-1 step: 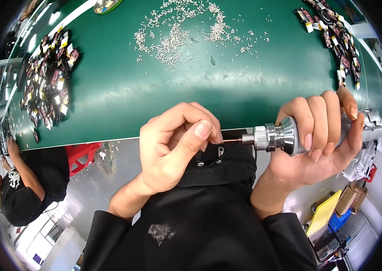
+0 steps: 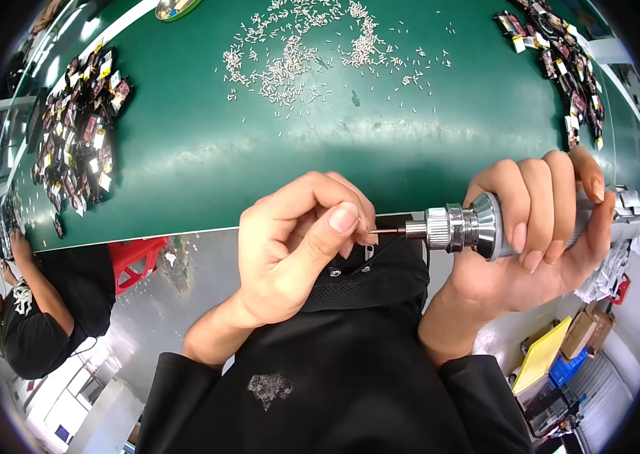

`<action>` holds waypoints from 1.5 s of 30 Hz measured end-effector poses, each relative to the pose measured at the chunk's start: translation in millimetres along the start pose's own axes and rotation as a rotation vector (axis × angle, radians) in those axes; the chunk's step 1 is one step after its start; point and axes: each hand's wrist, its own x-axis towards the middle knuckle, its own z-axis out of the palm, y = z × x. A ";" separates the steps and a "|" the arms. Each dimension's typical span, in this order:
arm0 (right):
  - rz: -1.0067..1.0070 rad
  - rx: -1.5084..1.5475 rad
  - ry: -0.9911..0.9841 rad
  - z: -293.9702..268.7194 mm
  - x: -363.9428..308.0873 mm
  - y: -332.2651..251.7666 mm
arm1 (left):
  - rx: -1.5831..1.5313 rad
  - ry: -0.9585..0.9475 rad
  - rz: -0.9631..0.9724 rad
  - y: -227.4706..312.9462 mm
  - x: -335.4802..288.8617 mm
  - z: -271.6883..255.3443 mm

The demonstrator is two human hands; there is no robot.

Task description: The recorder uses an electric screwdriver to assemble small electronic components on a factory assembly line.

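My right hand (image 2: 535, 219) is wrapped around a silver-grey electric screwdriver (image 2: 447, 228), held level with its nose toward the left. A thin copper-coloured bit (image 2: 389, 230) sticks out of its collar. At the bit's tip is my left hand (image 2: 301, 246), closed in a pinch of thumb and forefinger. Whatever lies between those fingertips is too small or hidden to name. Both hands are held in front of my body, at the near edge of the green table (image 2: 206, 166).
Many small pale pins (image 2: 289, 72) lie scattered on the table's far middle. Piles of small dark parts with white and yellow tabs (image 2: 81, 136) sit at the left, and similar parts (image 2: 562, 68) at the right. A co-worker (image 2: 40, 318) sits beyond a red stool (image 2: 137, 261).
My left hand has shifted slightly right, closer along the bit. The screwdriver in my right hand is almost unmoved.
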 end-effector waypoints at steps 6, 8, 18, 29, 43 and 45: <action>-0.027 -0.061 0.027 1.7 0.4 0.5 | -0.156 -0.028 -0.031 -2.6 0.5 7.7; -0.035 -0.071 0.035 1.8 0.2 -2.6 | -0.197 -0.067 -0.043 -2.8 2.5 10.2; -0.029 -0.087 0.042 -0.6 0.7 -2.7 | -0.336 -0.087 -0.110 -6.7 4.6 11.1; -0.079 -0.183 -0.006 -3.2 -3.9 -5.0 | 0.229 -0.023 0.157 -10.5 3.9 14.7; -0.073 -0.055 0.027 -25.6 5.1 -10.9 | 0.468 0.042 0.109 0.7 29.2 0.3; -0.088 -0.061 0.027 -28.0 7.2 -15.1 | 0.453 0.073 0.119 1.8 33.3 -0.5</action>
